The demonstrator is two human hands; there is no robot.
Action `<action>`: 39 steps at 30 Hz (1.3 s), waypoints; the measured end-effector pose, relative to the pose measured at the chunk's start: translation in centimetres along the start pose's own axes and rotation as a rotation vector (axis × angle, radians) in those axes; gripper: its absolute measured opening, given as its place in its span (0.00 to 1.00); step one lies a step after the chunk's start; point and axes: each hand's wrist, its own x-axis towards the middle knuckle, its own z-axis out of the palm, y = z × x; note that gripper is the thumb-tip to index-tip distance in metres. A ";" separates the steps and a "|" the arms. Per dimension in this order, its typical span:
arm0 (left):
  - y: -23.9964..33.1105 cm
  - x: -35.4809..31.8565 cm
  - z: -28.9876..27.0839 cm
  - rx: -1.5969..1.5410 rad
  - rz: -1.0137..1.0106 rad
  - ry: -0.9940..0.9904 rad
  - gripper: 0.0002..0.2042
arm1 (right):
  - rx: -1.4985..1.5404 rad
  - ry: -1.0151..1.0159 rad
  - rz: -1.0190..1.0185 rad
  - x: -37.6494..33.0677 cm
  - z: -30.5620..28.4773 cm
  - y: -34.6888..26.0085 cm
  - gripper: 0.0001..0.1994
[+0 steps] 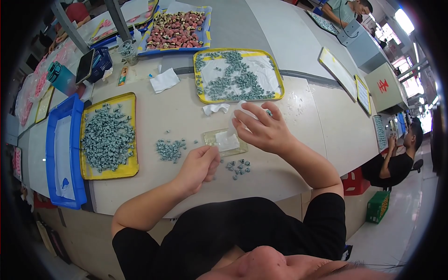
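Observation:
My left hand is closed, thumb and fingers pressed together at the left edge of a small yellowish see-through plate. What it pinches, if anything, is hidden. A white patch of paper lies on that plate. Above it, my right hand curls its fingers round a whitish, translucent squeeze bottle, mostly covered by the hand. One loose pile of small grey-green pieces lies left of my left hand. A smaller group of the pieces sits just below the plate.
A yellow-rimmed tray heaped with grey-green pieces stands left, beside a blue bin. Another yellow tray of pieces lies beyond my hands, near crumpled tissue. Farther back are a tray of reddish pieces and a teal bottle. Co-workers sit around.

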 end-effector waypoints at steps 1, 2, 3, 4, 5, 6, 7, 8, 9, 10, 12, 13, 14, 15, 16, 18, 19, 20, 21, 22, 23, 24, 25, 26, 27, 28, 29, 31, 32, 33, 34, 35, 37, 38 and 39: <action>0.0 0.0 0.0 -0.001 -0.002 -0.009 0.14 | -0.011 0.004 -0.002 0.1 -0.1 0.1 0.08; 0.0 0.0 -0.1 -0.001 -0.001 -0.008 0.14 | -0.022 0.007 -0.004 0.2 -0.1 0.1 0.07; 0.0 0.0 0.0 -0.003 -0.003 -0.005 0.14 | -0.022 0.008 -0.005 0.2 -0.2 0.1 0.07; -0.1 0.0 0.0 -0.006 -0.005 -0.001 0.14 | -0.027 0.003 -0.008 0.1 -0.2 0.1 0.07; -0.1 0.0 0.0 -0.006 -0.004 -0.001 0.14 | -0.032 -0.001 -0.011 0.1 -0.3 0.1 0.06; -0.1 0.0 0.0 -0.004 -0.003 -0.008 0.14 | -0.032 -0.001 -0.011 0.1 -0.3 0.0 0.06; -0.1 0.1 -0.1 -0.002 -0.001 -0.014 0.14 | -0.035 0.006 -0.011 0.0 -0.3 -0.1 0.06; 0.0 0.1 -0.1 0.000 0.000 -0.014 0.14 | -0.039 0.014 -0.010 0.0 -0.2 -0.2 0.06; 0.1 0.1 -0.2 -0.007 -0.004 -0.011 0.13 | -0.040 0.016 -0.009 0.1 -0.2 -0.1 0.06; 0.2 0.1 -0.3 -0.015 -0.007 -0.007 0.12 | -0.039 0.023 0.004 0.3 -0.1 0.0 0.06; 0.5 0.1 -0.2 -0.051 -0.011 0.004 0.11 | -0.043 0.030 0.018 0.6 -0.3 0.5 0.06; 0.6 0.0 -0.1 -0.091 -0.015 0.016 0.09 | 0.011 -0.019 0.087 0.6 -0.5 1.1 0.08; 0.9 -0.2 0.3 -0.088 -0.014 0.017 0.09 | 0.067 -0.067 0.156 0.7 -0.8 1.6 0.09; 1.2 -0.6 0.8 -0.127 0.024 0.042 0.08 | 0.066 -0.064 0.157 0.7 -0.6 2.0 0.09; 1.5 -1.0 1.2 -0.165 0.063 0.068 0.07 | 0.214 -0.056 0.244 0.5 0.0 2.5 0.11; 1.4 -1.2 1.9 -0.168 0.119 0.066 0.06 | 0.350 -0.041 0.335 0.2 0.2 2.8 0.13; 1.2 -1.4 2.3 -0.177 0.173 0.067 0.05 | 0.562 -0.053 0.500 0.1 0.3 2.7 0.15; 1.2 -1.7 2.9 -0.165 0.176 0.065 0.05 | 0.776 -0.061 0.665 0.2 0.5 2.5 0.16; 1.2 -2.0 3.6 -0.187 0.210 0.091 0.05 | 0.772 -0.048 0.668 0.3 0.6 2.5 0.16; 1.1 -2.3 4.4 -0.208 0.244 0.116 0.04 | 0.964 -0.100 0.771 0.4 0.7 2.5 0.17; 0.9 -2.5 4.9 -0.199 0.251 0.118 0.04 | 1.164 -0.155 0.864 1.1 0.5 2.5 0.18; 0.7 -2.6 5.3 -0.202 0.256 0.102 0.04 | 1.189 -0.344 0.957 2.0 -0.6 2.5 0.20; 0.5 -2.8 5.6 -0.207 0.260 0.084 0.04 | 1.190 -0.334 0.953 2.2 -0.7 2.3 0.20; 0.3 -3.0 6.0 -0.200 0.267 0.083 0.04 | 1.203 -0.347 0.873 2.2 -0.5 2.0 0.20; 0.2 -3.2 6.3 -0.186 0.252 0.061 0.04 | 1.212 -0.359 0.796 2.0 -0.2 1.7 0.21; 0.2 -3.3 6.5 -0.173 0.237 0.040 0.04 | 1.187 -0.359 0.752 1.8 0.3 1.5 0.21; 0.2 -3.3 6.5 -0.166 0.242 0.037 0.04 | 1.183 -0.351 0.751 2.0 0.4 1.4 0.21; 0.4 -3.2 6.4 -0.124 0.244 0.037 0.06 | 1.218 -0.393 0.753 2.5 0.7 1.4 0.21; 0.3 -3.2 6.5 -0.124 0.243 0.036 0.06 | 1.217 -0.394 0.754 2.5 0.9 1.3 0.21; 0.2 -3.2 6.6 -0.124 0.240 0.037 0.07 | 1.217 -0.324 0.769 2.4 1.2 1.3 0.22; 0.1 -3.2 6.7 -0.122 0.235 0.036 0.08 | 1.215 -0.254 0.784 2.3 1.5 1.4 0.23; 0.0 -3.0 6.8 -0.122 0.233 0.034 0.08 | 1.213 -0.254 0.787 2.2 1.9 1.5 0.23; -0.3 -2.4 7.2 -0.145 0.226 0.006 0.08 | 1.207 -0.248 0.785 1.7 2.3 2.0 0.24; -0.4 -2.1 7.2 -0.145 0.224 0.007 0.08 | 1.209 -0.248 0.787 1.5 2.1 2.3 0.24; -0.3 -1.9 6.9 -0.160 0.224 0.002 0.08 | 1.146 -0.201 0.731 1.8 1.8 2.6 0.24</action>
